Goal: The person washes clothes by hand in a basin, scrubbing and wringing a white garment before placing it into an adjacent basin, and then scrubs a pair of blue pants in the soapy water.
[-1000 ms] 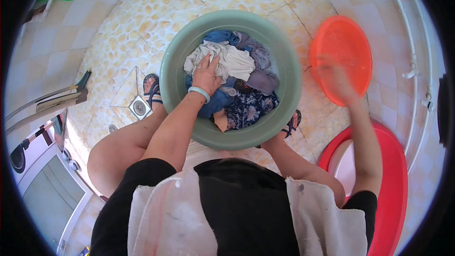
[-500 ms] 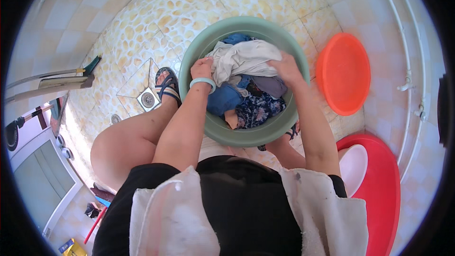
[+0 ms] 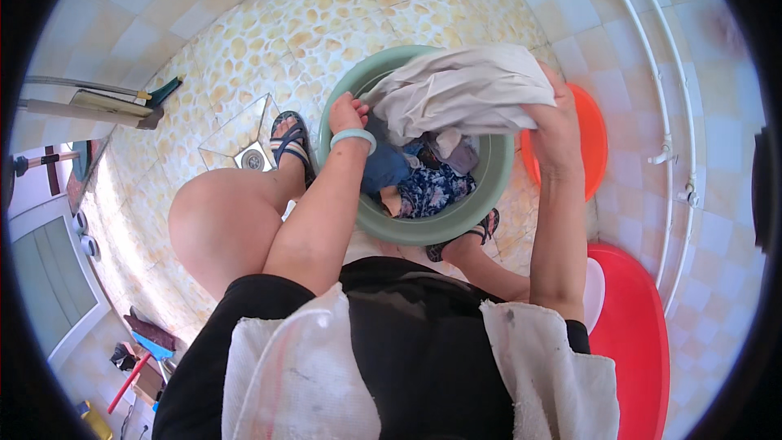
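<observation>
The fingers of the left hand [image 3: 349, 114] are curled shut on one edge of a pale white cloth [image 3: 463, 91], pinching it at the near-left rim of a green basin [image 3: 423, 228]. A light green bangle [image 3: 352, 138] circles that wrist. The right hand [image 3: 555, 126] is closed around the opposite end of the same cloth, fingers wrapped into the bunched fabric, so the cloth hangs stretched and rumpled between both hands above the basin's far side. How tightly the right fingers press cannot be told, as the fabric covers most of them.

Under the lifted cloth, more laundry lies in the basin: a blue garment [image 3: 384, 167] near the left forearm, a dark flower-patterned piece [image 3: 432, 187] beside it, and a greyish piece [image 3: 460, 151] further in.

The basin sits on a pebble-patterned floor [image 3: 269, 41] between the person's sandalled feet. An orange round lid [image 3: 590, 138] lies just behind the right hand, partly hidden by it, and a red tub [image 3: 643, 334] stands at the person's right. A square floor drain [image 3: 252, 160] sits beside the left foot.
</observation>
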A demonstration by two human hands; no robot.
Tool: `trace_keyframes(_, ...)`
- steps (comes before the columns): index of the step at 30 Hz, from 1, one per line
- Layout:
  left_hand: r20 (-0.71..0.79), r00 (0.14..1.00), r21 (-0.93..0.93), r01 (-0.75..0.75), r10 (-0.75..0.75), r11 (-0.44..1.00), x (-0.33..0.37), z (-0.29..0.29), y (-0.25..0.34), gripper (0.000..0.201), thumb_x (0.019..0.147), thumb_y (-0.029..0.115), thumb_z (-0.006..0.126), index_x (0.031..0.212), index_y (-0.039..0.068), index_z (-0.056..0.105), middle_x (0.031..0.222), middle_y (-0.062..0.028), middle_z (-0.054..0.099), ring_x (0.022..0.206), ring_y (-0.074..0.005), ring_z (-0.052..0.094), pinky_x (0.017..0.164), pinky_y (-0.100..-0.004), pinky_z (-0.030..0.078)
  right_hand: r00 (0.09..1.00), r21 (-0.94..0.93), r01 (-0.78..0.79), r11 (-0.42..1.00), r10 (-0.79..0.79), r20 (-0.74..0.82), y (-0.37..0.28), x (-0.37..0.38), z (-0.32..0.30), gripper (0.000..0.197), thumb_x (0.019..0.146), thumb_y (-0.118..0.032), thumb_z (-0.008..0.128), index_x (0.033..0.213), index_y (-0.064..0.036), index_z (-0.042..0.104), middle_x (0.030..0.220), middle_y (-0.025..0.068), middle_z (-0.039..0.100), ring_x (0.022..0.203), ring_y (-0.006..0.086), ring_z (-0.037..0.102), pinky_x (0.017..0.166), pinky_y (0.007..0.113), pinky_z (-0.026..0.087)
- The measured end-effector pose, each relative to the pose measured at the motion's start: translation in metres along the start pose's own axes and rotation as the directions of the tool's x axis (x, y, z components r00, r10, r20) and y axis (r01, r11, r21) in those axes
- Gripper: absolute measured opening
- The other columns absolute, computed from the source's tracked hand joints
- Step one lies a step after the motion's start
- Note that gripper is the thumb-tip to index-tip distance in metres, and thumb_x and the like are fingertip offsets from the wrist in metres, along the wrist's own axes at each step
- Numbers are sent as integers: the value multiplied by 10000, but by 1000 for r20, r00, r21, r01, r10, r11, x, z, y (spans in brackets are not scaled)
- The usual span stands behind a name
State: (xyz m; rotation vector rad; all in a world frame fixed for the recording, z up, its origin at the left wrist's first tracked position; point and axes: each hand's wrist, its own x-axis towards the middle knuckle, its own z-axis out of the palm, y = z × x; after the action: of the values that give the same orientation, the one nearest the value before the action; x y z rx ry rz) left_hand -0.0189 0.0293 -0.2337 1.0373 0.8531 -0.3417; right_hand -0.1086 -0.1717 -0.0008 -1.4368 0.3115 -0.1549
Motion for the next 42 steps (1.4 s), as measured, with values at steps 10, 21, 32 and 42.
trace_keyframes(10,63,972,242,203,-224,949,9,-18,-56,182,859,214,543,945,55,566,832,-52,602,681,-147,589,523,-271,460,951,-6,-285,958,282,-125,59,15,-6,404,805,-36,528,1198,59,503,1109,142,599,995,204,583,879,300,448)
trace_keyframes(21,691,613,-58,575,-383,816,-12,13,-56,738,868,671,323,1291,83,464,1232,-168,542,1125,-249,529,938,-389,441,713,-575,-240,782,544,443,22,-32,18,456,791,-75,612,1234,-37,510,1189,103,575,1117,203,537,947,319,408)
trace_keyframes(32,901,403,35,308,-164,951,-27,34,7,440,816,22,511,1251,-6,460,1198,-146,571,816,-166,594,637,-268,508,604,-842,430,327,589,537,170,-73,-11,624,751,-233,627,1313,-61,417,1247,177,486,1115,300,525,899,362,443)
trace_keyframes(42,883,230,430,-48,-409,901,-50,44,-1,296,764,13,560,1058,-7,581,812,-96,642,709,-163,611,590,-260,468,844,487,-509,710,521,122,212,36,-33,817,826,-735,311,1317,-89,404,1132,150,567,1056,327,549,883,434,455)
